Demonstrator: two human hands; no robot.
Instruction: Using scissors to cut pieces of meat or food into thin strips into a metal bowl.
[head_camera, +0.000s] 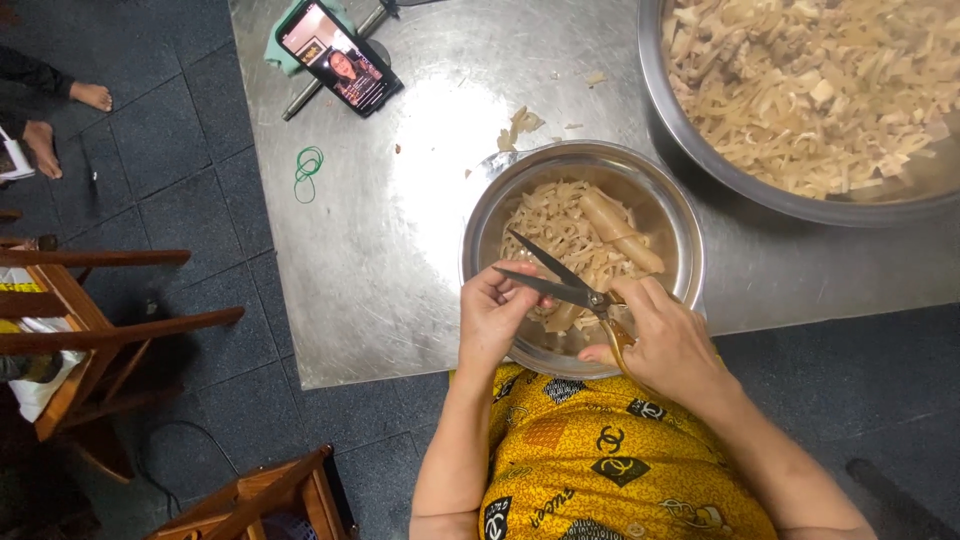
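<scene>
1. Gripping the handles of the scissors (560, 285), the right hand (668, 345) has its fingers curled closed through the loops; the blades stand open in a narrow V, tips pointing up and to the left.
2. The left hand (495, 312) has its fingertips pinched together at the lower blade. It appears to hold a pale strip there, though the piece is too hidden by the fingers to confirm.
3. Both hands sit over the near rim of the small steel bowl (672, 215), which rests at the front edge of the steel table (400, 250).
4. The small bowl contains pale cut strips (550, 235) and several longer uncut pieces (620, 232) lying diagonally on top.
5. A large steel basin (700, 140) stands just beyond the small bowl, at the upper right, and is filled with the same pale cut material.
6. A few loose scraps (520, 125) lie on the table just behind the small bowl.
7. A phone (338, 57) with a lit screen is propped at the far left corner of the table, on a green cloth (285, 55).
8. Green rubber bands (308, 168) lie near the left edge of the table.
9. Wooden chairs (90, 300) stand on the dark tiled floor (200, 150) to the left; another person's bare feet (70, 120) rest at the upper left.
</scene>
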